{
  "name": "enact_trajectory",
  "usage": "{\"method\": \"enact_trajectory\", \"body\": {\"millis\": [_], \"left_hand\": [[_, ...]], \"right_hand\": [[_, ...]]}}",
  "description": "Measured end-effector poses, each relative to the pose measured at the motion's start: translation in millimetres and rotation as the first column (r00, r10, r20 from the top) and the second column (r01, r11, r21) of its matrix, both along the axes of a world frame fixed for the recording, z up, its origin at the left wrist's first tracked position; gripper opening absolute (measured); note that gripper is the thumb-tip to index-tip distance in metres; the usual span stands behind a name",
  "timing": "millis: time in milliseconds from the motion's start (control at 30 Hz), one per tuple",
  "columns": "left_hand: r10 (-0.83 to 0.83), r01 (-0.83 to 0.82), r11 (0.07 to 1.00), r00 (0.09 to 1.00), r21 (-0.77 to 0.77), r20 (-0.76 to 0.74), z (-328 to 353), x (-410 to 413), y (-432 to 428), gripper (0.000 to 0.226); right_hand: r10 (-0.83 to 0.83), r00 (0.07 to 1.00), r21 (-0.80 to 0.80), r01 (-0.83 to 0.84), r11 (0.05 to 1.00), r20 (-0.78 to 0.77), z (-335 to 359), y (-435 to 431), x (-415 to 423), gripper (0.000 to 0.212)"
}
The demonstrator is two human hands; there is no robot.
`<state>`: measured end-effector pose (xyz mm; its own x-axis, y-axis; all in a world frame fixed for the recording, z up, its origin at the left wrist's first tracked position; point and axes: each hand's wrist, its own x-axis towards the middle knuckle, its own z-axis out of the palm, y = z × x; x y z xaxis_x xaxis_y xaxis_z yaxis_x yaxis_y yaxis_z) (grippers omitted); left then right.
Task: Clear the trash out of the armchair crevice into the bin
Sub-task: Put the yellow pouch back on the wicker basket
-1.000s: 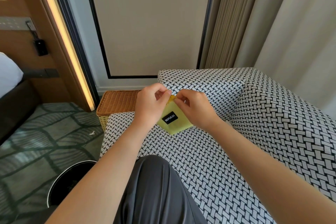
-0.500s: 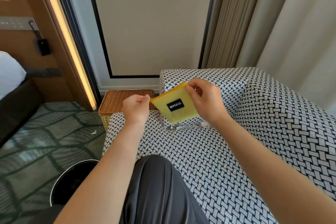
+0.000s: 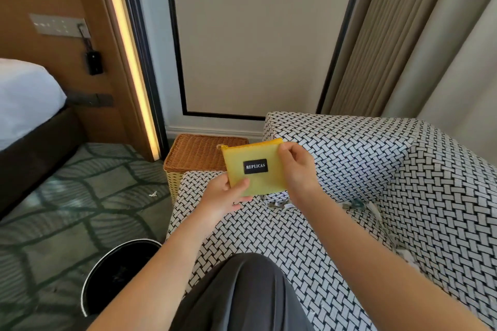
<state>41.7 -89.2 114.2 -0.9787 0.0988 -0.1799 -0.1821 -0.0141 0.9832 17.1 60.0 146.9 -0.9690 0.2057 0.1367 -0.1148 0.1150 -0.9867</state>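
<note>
Since half a second ago the left hand (image 3: 224, 197) has returned to the yellow zip pouch (image 3: 255, 169), its grip pinching the lower left corner, thumb on top; the right hand (image 3: 298, 169) pinches the right edge. They hold the pouch above the armchair (image 3: 403, 169) seat. Trash scraps (image 3: 277, 205), possibly wrappers, lie along the crevice (image 3: 373, 207) below. A black bin (image 3: 107, 277) stands on the carpet (image 3: 53, 209) beside the chair

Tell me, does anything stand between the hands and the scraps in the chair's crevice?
Yes: the flat yellow fabric pouch, gripped by the left hand and right hand, hangs above the small pale scraps on the black-and-white woven armchair.
</note>
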Motion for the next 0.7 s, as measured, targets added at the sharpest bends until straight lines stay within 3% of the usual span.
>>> {"method": "enact_trajectory", "body": {"millis": [167, 267, 400, 533, 700], "left_hand": [[0.112, -0.112, 0.994, 0.994, 0.001, -0.005, -18, -46, -56, 0.023], [0.194, -0.195, 0.979, 0.981, 0.053, 0.025, -40, -85, -92, 0.018], [0.294, -0.296, 0.955, 0.953, 0.013, 0.068, -83, -159, -131, 0.004], [0.312, -0.303, 0.949, 0.942, -0.083, 0.126, -129, -239, -156, 0.019], [0.367, -0.357, 0.93, 0.918, -0.086, 0.153, -182, -308, -161, 0.024]], "right_hand": [[0.025, 0.98, -0.161, 0.008, 0.987, 0.197, -25, -60, -61, 0.021], [0.155, 0.964, -0.061, -0.145, 0.988, 0.218, -52, -95, -105, 0.014], [0.31, 0.887, 0.022, -0.337, 0.941, 0.341, -109, -133, -168, 0.031], [0.269, 0.882, 0.033, -0.304, 0.952, 0.386, -155, -160, -238, 0.031], [0.122, 0.885, 0.054, -0.163, 0.985, 0.449, -200, -177, -308, 0.02]]}}
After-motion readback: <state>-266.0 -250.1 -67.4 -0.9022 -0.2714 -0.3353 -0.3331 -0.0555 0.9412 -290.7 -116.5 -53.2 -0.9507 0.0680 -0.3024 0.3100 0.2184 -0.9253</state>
